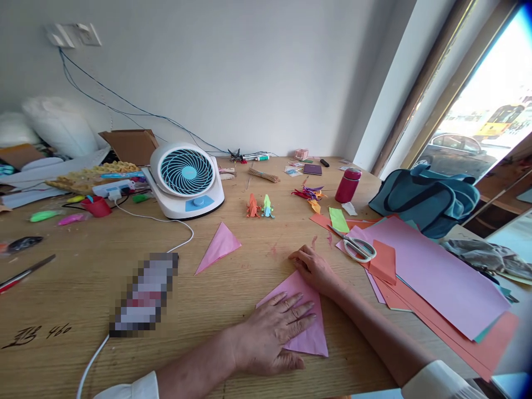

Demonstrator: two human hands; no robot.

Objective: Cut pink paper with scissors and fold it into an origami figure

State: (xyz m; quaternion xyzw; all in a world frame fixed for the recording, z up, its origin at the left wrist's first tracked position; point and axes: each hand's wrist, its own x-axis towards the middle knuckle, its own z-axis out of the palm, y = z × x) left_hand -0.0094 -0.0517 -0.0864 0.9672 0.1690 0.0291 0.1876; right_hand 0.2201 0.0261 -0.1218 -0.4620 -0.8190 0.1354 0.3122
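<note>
A pink paper folded into a triangle (310, 332) lies on the wooden table (124, 277) in front of me. My left hand (272, 332) lies flat on it with fingers spread, open. My right hand (313, 270) rests at the triangle's upper corner, fingers curled and pressing on the fold. A second pink paper triangle (218, 246) lies loose to the upper left, apart from both hands.
Scissors (358, 247) rest on a stack of pink and orange sheets (436, 277) at right. Behind are a white desk fan (187, 177), small origami figures (260, 206), a red bottle (348, 185) and a blue bag (428, 197). A blurred object (145, 293) with a white cable lies left.
</note>
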